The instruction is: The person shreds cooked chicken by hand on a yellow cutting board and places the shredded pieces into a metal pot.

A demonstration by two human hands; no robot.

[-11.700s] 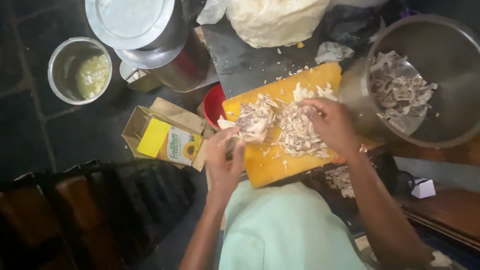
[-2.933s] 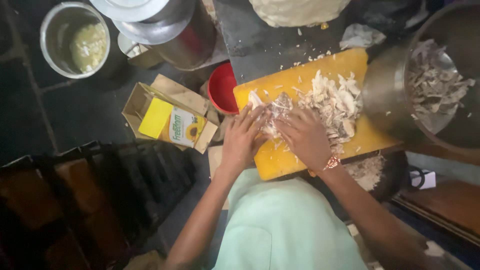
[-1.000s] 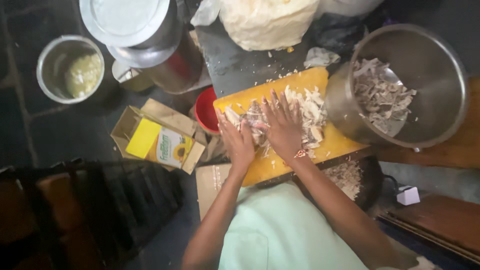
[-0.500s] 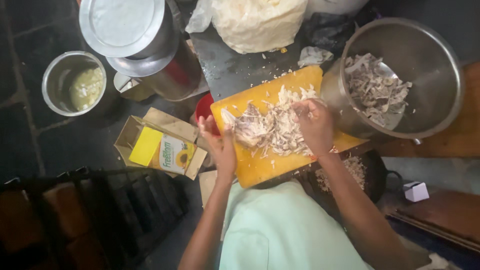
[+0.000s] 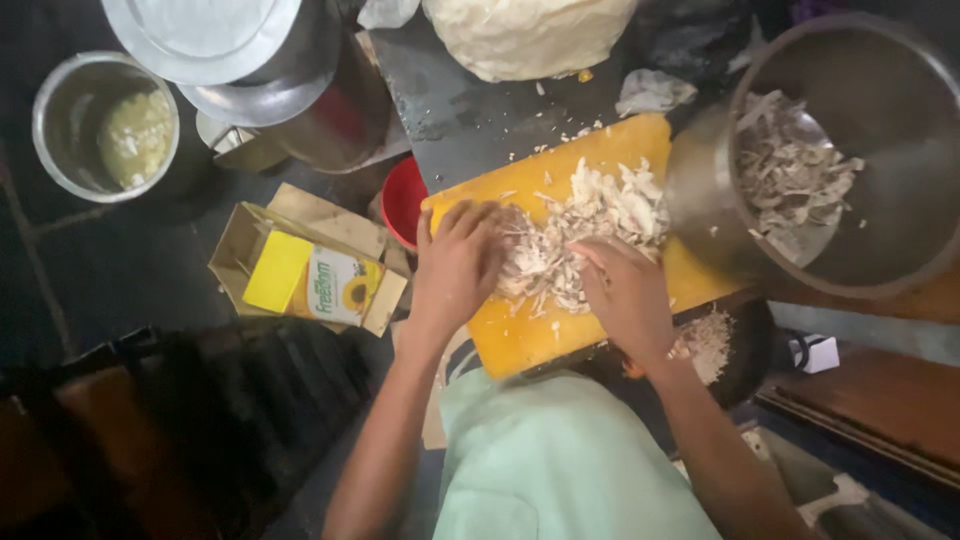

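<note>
A yellow cutting board [image 5: 520,335] lies tilted in front of me with a heap of pale shredded food [image 5: 590,225] on it. My left hand [image 5: 455,265] rests on the heap's left edge, fingers curled over the shreds. My right hand [image 5: 625,290] lies on the heap's lower right side, palm down. Both hands press against the shreds from either side. To the board's right stands a large steel pot [image 5: 870,150] with more of the same shreds inside.
A pale dough-like mound [image 5: 525,35] sits on a dark slab beyond the board. A red bowl [image 5: 400,200] peeks out at the board's left. Further left are an open carton [image 5: 305,275], a small steel pot [image 5: 100,125] and a lidded steel vessel [image 5: 230,50]. A dark pan [image 5: 730,345] holds shreds below the board.
Both hands have come closer together on the heap. The left hand moved right from the board's left edge onto the shreds; the right hand dropped lower on the board.
</note>
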